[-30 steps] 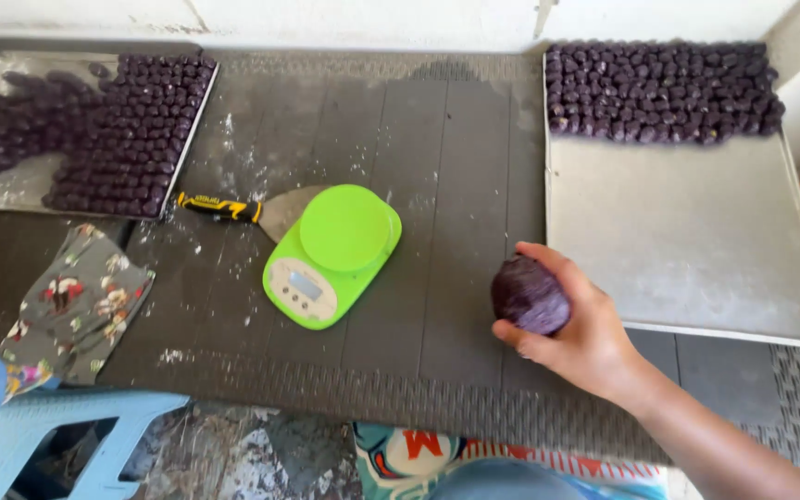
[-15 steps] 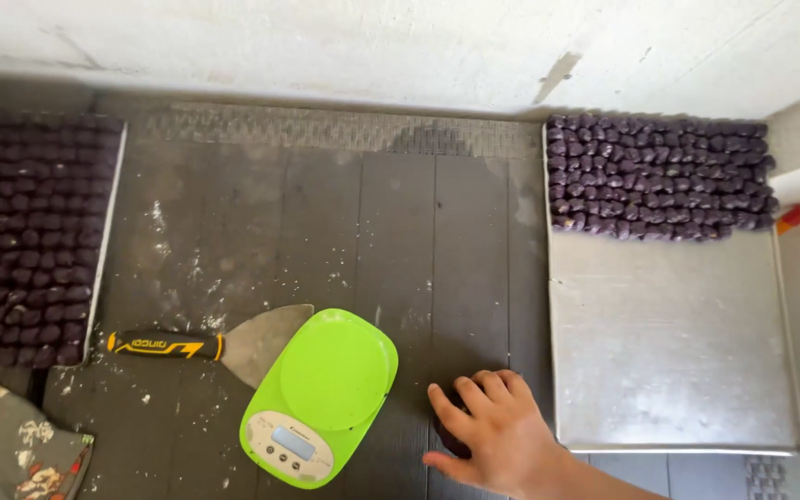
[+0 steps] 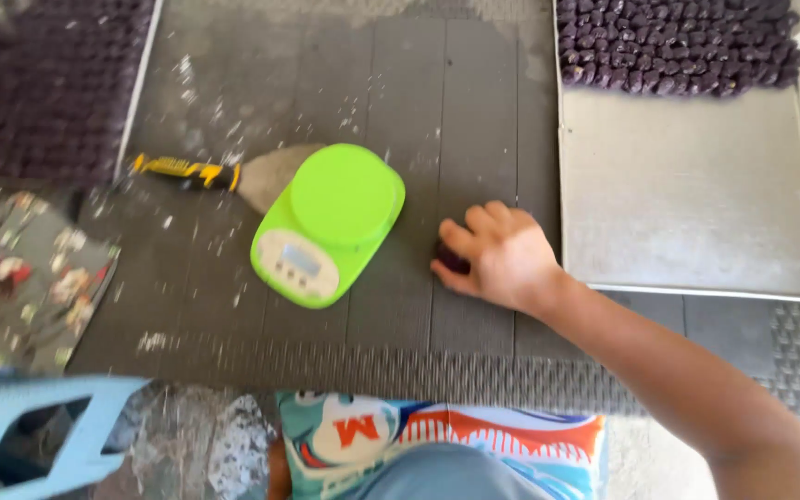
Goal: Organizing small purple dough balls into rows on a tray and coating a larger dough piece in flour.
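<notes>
My right hand (image 3: 504,255) is palm-down on the dark mat (image 3: 456,111), fingers curled over the purple dough lump (image 3: 451,259), pressing it against the mat. It sits between the green scale (image 3: 331,222) and the metal tray (image 3: 687,185). My left hand is out of sight.

Glossy plastic scale (image 3: 329,222), matt metal tray (image 3: 687,185)
</notes>
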